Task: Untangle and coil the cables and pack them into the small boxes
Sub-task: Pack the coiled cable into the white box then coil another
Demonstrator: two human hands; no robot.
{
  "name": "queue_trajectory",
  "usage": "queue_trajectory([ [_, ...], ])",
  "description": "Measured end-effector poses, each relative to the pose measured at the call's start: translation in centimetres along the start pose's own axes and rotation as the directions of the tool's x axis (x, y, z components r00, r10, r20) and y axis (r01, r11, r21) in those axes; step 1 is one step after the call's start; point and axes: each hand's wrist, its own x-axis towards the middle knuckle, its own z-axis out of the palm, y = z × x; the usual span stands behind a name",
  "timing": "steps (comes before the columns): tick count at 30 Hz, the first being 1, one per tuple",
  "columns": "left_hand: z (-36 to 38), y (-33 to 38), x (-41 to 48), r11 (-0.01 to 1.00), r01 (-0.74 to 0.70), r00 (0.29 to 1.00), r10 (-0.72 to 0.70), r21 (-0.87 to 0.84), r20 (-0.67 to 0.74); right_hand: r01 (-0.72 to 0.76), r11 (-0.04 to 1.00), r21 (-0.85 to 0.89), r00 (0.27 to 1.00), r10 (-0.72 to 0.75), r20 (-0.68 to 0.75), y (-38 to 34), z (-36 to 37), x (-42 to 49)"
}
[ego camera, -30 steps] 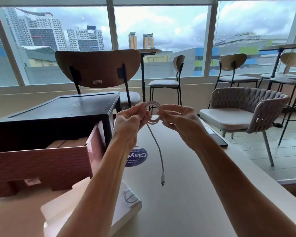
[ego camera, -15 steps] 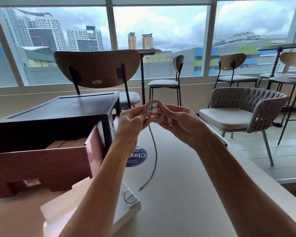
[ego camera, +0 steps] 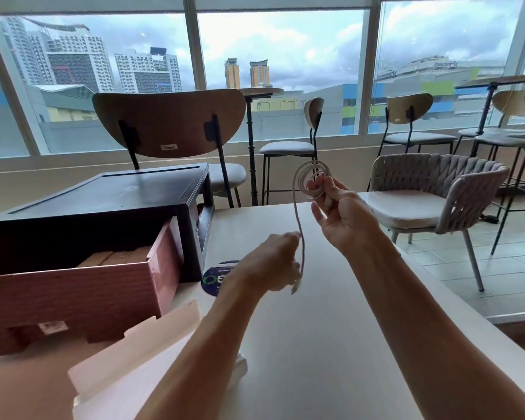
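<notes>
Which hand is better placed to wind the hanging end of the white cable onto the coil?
Probably the left hand: it holds the hanging end, while the right hand is busy gripping the coil.

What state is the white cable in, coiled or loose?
Partly coiled: the right hand holds several loops of the cable, and a loose tail hangs through the left hand.
</notes>
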Motion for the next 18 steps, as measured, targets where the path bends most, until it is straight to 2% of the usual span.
queue_trajectory([
  [3, 0.0, 0.8, 0.0, 0.998, 0.001, 0.998, -0.004, -0.059, -0.055, 0.029, 1.000, 0.002, 0.999, -0.029, -0.022, -0.2, 0.0, -0.2],
  [6, -0.4, 0.7, 0.1, 0.997, 0.049, 0.976, -0.060, -0.056, -0.210, 0.055, 0.998, 0.015, 0.998, -0.055, -0.026, -0.3, 0.2, -0.6],
  [9, -1.6, 0.3, -0.1, 0.986, 0.059, 0.919, -0.114, -0.154, -0.378, 0.087, 0.994, -0.059, 0.996, -0.088, -0.014, -0.3, 0.3, -0.9],
  [11, -2.7, 0.0, -0.1, 0.956, 0.029, 0.844, -0.181, -0.293, -0.505, 0.104, 0.986, -0.134, 0.995, -0.103, 0.013, -0.4, 0.3, -1.0],
  [14, -4.9, -0.9, 0.1, 0.850, -0.159, 0.730, -0.242, -0.503, -0.639, 0.126, 0.942, -0.310, 0.990, -0.098, 0.106, -0.5, 0.1, -1.0],
  [16, -5.9, -1.3, 0.0, 0.830, -0.292, 0.718, -0.138, -0.475, -0.682, 0.126, 0.901, -0.414, 0.981, -0.050, 0.189, -0.6, -0.1, -1.0],
  [18, -6.4, -1.5, -0.4, 0.855, -0.373, 0.706, 0.009, -0.361, -0.708, 0.118, 0.869, -0.480, 0.965, 0.015, 0.263, -0.7, 0.0, -1.2],
])
